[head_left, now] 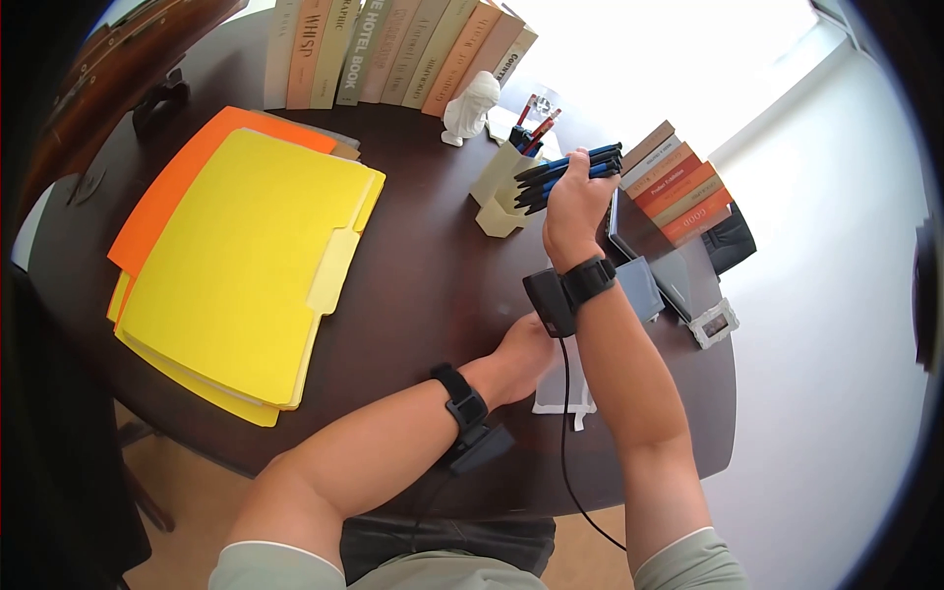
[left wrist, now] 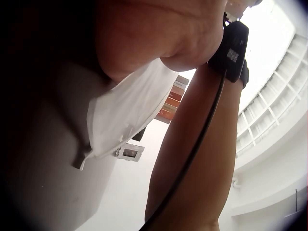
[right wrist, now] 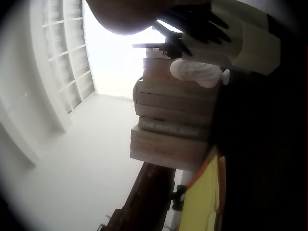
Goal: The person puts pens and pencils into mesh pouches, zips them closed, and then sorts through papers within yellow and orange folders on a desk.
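My right hand (head_left: 574, 211) grips a bunch of several blue-and-black pens (head_left: 539, 185), raised beside a cream pen holder (head_left: 500, 189). In the right wrist view the dark pen tips (right wrist: 204, 26) overlap the holder (right wrist: 250, 45). Red-barrelled pens (head_left: 540, 128) and a blue item stand in the holder. Lower down, near the front of the desk, my left hand (head_left: 523, 362) holds a white pouch (head_left: 562, 395), partly hidden behind the right forearm. The left wrist view shows the pouch (left wrist: 127, 113) hanging from under the curled hand, with a small tab at its corner.
Yellow and orange folders (head_left: 236, 265) lie on the left of the dark desk (head_left: 423, 265). A row of books (head_left: 393, 54) and a white bust (head_left: 470, 108) stand behind. On the right are stacked books (head_left: 678, 187), a laptop (head_left: 678, 275), a blue notebook (head_left: 641, 287) and a small frame (head_left: 713, 323).
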Demonstrator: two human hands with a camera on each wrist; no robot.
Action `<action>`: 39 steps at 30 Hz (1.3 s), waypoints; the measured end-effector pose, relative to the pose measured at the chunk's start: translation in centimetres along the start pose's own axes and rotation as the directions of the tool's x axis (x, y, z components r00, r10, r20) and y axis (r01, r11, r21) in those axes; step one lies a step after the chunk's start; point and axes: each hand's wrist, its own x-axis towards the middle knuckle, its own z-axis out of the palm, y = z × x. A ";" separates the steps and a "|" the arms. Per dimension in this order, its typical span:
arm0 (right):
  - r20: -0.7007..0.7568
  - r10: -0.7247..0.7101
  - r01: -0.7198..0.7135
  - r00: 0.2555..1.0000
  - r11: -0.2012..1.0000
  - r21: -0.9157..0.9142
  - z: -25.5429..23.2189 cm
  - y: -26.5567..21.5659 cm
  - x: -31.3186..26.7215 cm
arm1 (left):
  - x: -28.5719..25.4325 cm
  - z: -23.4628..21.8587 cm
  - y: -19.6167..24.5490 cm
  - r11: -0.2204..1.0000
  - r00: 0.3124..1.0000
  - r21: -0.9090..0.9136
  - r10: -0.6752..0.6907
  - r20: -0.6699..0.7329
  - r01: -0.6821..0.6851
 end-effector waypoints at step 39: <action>0.116 -0.046 0.080 0.992 0.949 -0.306 0.0 2.4 -2.1 | 1.0 -0.4 -1.2 0.999 0.992 0.034 -0.034 -0.119 0.039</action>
